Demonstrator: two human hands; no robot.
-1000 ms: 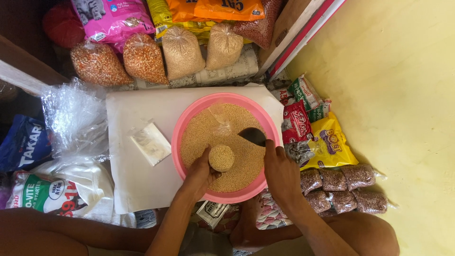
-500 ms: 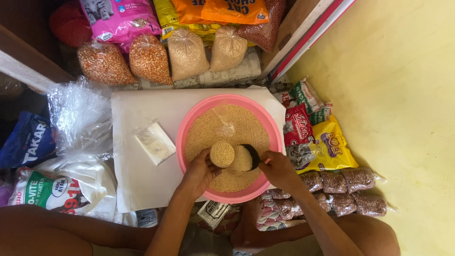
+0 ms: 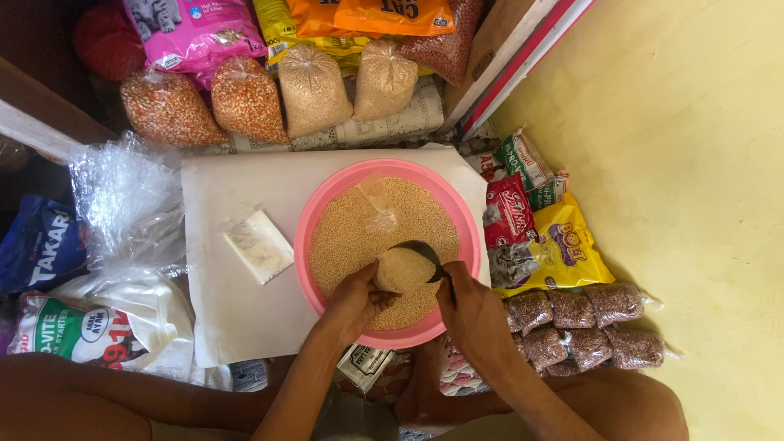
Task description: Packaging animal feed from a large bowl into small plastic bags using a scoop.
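Head view: my left hand (image 3: 353, 296) gripped a small grain-filled clear bag (image 3: 400, 269); my right hand (image 3: 467, 304) held the dark scoop (image 3: 420, 251) touching its mouth, over the round pink plastic basin (image 3: 314, 214).

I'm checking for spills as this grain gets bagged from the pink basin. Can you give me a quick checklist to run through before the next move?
1. Small bag held over the pink basin, so stray grain falls back in: ok.
2. Left hand grips the bag: ok.
3. Right hand holds the dark scoop at the bag's mouth: ok.
4. Bag mouth held open wide enough: cannot tell, the scoop and grain cover it.
5. Basin sits fully on the white board: not ok, its near rim overhangs the edge.
6. Spare flat bag lies on the board beside the basin: ok.
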